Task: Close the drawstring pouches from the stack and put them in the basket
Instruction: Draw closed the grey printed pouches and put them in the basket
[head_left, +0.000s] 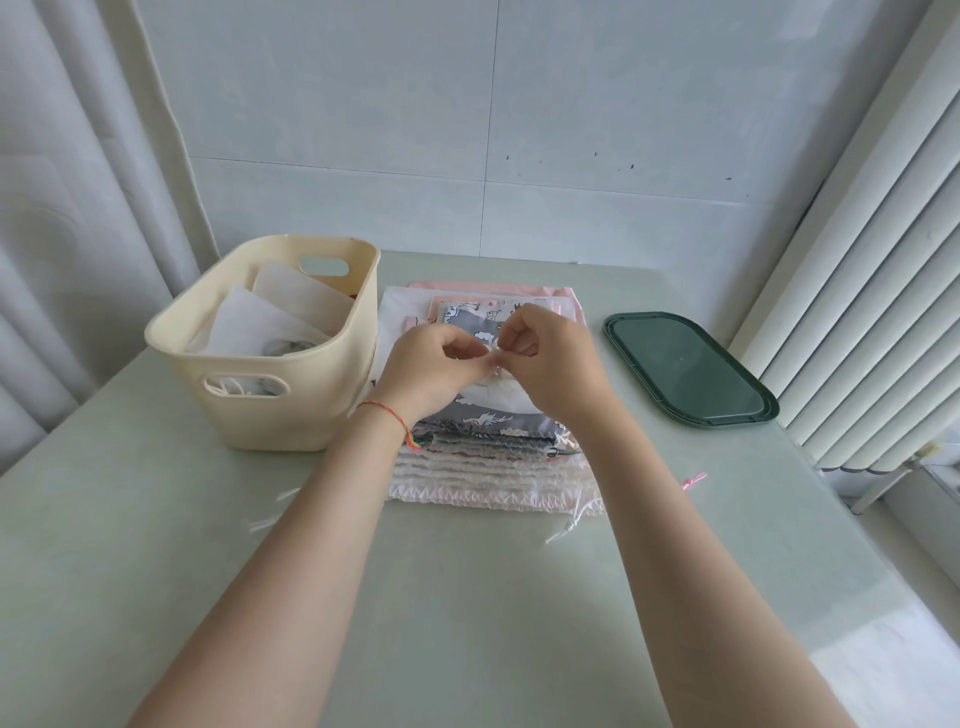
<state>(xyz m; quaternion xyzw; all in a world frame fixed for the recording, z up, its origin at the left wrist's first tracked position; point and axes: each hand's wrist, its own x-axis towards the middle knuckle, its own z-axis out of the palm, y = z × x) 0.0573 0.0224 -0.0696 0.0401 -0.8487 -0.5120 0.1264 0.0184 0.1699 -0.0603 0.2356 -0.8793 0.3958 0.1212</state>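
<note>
hands pinching thin white cord, left hand (434, 371), right hand (550, 364), over ruffled fabric pouch stack (493, 467), smooth cream basket (270, 364)

A pale green table (467, 597) carries everything. At its far left stands a cream basket (291, 400). Just right of it, at the middle, lies a stack of drawstring pouches (493, 467), their gathered edges toward the near side. A dark green tray (685, 369) lies at the far right, well apart from the stack.
</note>
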